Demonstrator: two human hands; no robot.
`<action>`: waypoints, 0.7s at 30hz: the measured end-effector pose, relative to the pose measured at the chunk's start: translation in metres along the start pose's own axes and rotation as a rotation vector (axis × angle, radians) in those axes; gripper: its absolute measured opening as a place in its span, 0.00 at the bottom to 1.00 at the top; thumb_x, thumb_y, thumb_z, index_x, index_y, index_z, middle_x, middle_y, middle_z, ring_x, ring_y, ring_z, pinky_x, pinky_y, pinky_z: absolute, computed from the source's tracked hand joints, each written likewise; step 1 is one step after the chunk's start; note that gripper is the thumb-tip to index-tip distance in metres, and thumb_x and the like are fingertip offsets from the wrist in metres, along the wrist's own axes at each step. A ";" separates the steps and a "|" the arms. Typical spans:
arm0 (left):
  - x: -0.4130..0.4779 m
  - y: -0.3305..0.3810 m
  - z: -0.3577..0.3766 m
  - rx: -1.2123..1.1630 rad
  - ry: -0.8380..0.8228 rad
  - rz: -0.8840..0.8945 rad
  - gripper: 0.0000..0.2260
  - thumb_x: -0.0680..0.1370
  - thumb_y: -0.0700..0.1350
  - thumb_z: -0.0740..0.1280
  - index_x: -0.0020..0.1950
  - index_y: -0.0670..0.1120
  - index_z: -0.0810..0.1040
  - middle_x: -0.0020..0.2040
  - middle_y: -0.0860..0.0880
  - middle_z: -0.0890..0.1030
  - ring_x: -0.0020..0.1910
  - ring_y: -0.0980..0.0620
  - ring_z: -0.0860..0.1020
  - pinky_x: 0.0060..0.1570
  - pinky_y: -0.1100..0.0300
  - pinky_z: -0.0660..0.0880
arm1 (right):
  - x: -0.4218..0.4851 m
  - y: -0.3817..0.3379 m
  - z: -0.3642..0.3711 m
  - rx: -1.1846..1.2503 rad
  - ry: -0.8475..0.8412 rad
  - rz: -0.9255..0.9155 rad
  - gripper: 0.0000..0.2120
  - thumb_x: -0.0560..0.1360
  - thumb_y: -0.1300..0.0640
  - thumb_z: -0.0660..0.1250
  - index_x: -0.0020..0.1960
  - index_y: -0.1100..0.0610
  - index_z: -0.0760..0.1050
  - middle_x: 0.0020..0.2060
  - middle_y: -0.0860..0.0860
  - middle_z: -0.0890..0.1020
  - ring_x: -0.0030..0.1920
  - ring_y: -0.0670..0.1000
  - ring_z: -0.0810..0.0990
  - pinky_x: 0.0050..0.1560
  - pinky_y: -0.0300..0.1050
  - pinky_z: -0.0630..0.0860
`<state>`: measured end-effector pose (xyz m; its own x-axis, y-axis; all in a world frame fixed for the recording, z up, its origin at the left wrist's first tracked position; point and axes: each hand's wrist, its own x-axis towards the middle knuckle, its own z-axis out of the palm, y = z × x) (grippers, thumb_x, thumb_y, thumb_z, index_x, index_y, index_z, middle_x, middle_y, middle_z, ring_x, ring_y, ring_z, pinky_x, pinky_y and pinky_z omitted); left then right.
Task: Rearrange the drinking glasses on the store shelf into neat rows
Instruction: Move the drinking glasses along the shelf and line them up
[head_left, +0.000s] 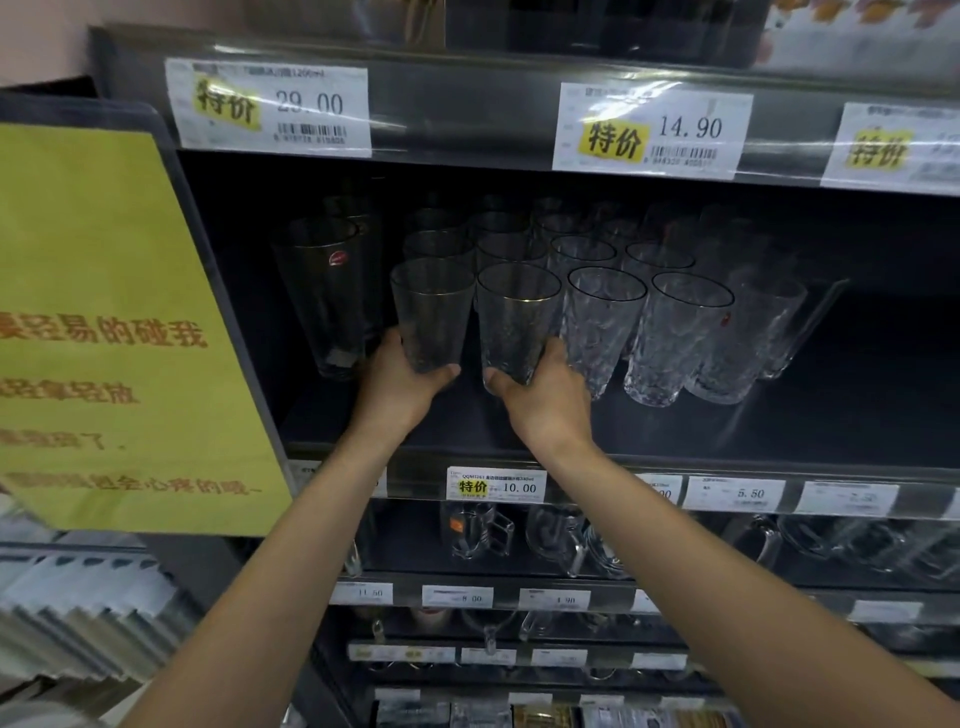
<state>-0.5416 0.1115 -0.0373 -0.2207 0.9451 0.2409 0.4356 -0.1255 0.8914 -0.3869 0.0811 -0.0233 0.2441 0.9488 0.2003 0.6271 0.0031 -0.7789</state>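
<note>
Several clear drinking glasses stand in rows on the dark middle shelf. My left hand grips the base of a gold-rimmed glass at the front left of the group. My right hand grips the base of a second gold-rimmed glass right beside it. To their right stand textured glasses, the nearest touching my right hand's fingers, then another. More glasses line up behind. A taller smooth glass with a red sticker stands apart on the left.
A yellow notice sign hangs at the left of the shelf. Price tags line the shelf edges. The shelf above hangs low over the glasses. Glass mugs fill the shelf below. The right part of the middle shelf is dark and bare.
</note>
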 end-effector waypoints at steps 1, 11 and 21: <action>0.000 -0.001 0.000 0.002 -0.004 0.001 0.28 0.70 0.44 0.77 0.67 0.45 0.72 0.60 0.49 0.79 0.56 0.54 0.77 0.56 0.59 0.73 | 0.000 0.000 0.000 0.000 0.001 -0.002 0.30 0.75 0.45 0.72 0.70 0.58 0.66 0.60 0.56 0.81 0.60 0.59 0.78 0.48 0.43 0.68; -0.002 0.002 0.000 0.001 -0.013 -0.012 0.28 0.71 0.44 0.77 0.69 0.44 0.71 0.62 0.46 0.79 0.59 0.49 0.78 0.57 0.60 0.72 | -0.001 0.000 0.000 -0.013 -0.001 0.004 0.31 0.75 0.45 0.71 0.70 0.58 0.64 0.59 0.57 0.81 0.59 0.60 0.78 0.50 0.46 0.72; -0.021 0.014 -0.018 -0.072 -0.003 -0.067 0.31 0.72 0.52 0.75 0.71 0.45 0.69 0.59 0.53 0.75 0.57 0.55 0.75 0.54 0.61 0.70 | -0.019 0.001 -0.020 -0.199 0.005 -0.102 0.30 0.76 0.39 0.67 0.69 0.59 0.68 0.52 0.59 0.83 0.56 0.62 0.80 0.51 0.49 0.75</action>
<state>-0.5465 0.0846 -0.0234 -0.2447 0.9529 0.1792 0.3557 -0.0837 0.9308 -0.3765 0.0567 -0.0158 0.1750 0.9452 0.2758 0.7824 0.0365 -0.6216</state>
